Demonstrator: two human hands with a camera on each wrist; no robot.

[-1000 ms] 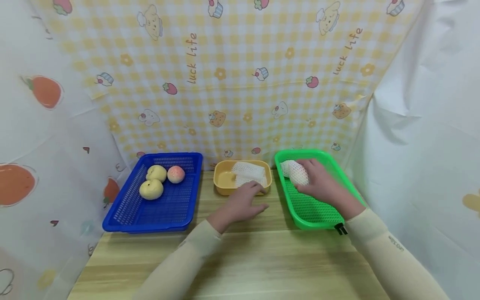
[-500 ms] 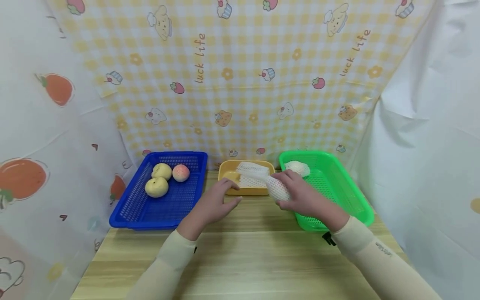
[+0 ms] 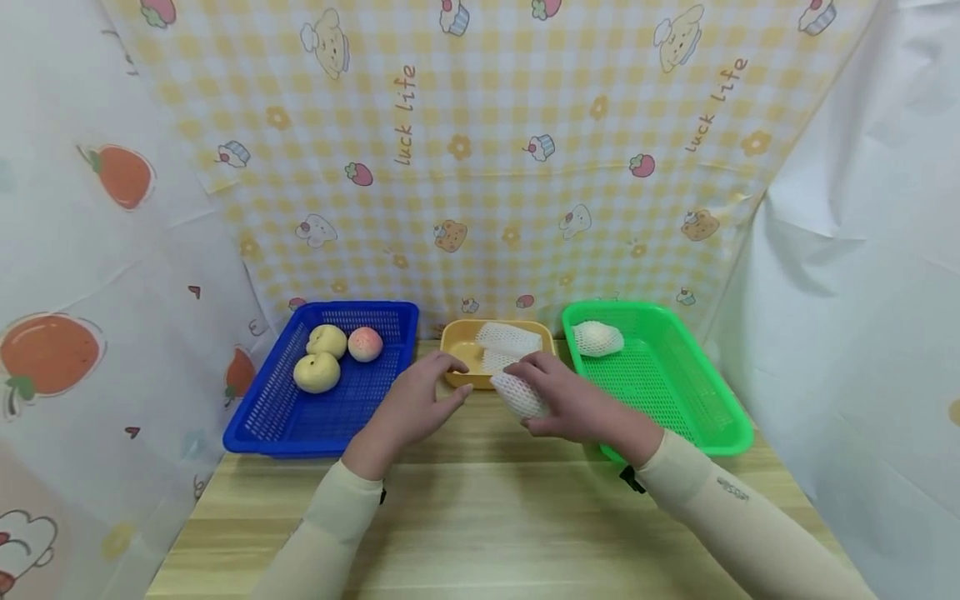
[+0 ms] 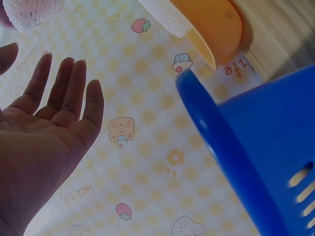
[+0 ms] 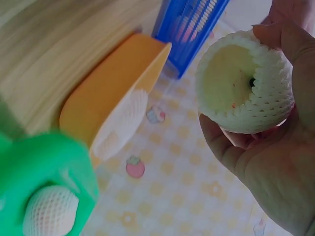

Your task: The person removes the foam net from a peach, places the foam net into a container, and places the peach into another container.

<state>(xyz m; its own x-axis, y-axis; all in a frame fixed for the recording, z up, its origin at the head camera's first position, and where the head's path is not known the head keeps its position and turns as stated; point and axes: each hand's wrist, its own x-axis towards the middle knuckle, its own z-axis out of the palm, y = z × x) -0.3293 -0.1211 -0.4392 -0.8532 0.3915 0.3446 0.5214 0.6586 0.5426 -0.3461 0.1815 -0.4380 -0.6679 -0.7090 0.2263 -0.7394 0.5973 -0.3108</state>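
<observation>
My right hand [image 3: 566, 400] grips a peach in a white foam net [image 3: 520, 396], in front of the yellow box. In the right wrist view the net's open end bares pale yellow skin with reddish specks and a dark stem hollow. To the left, my left hand [image 3: 411, 406] hovers with fingers spread and slightly bent, holding nothing, a short gap from the netted peach. The yellow box [image 3: 459, 381] between the baskets holds several flattened white foam nets [image 3: 508, 337]. Another netted fruit [image 3: 597, 339] lies at the back left of the green basket [image 3: 738, 437].
On the left stands a blue basket [image 3: 247, 442] with two pale yellow fruits [image 3: 317, 372] and a pink peach [image 3: 365, 343]. Its right rim is close to my left hand. A checked cloth [image 3: 480, 192] hangs behind the wooden table [image 3: 495, 517].
My right hand has lifted the netted peach out of the green basket and brought it left to the middle. My left hand has drawn back left, away from the yellow box.
</observation>
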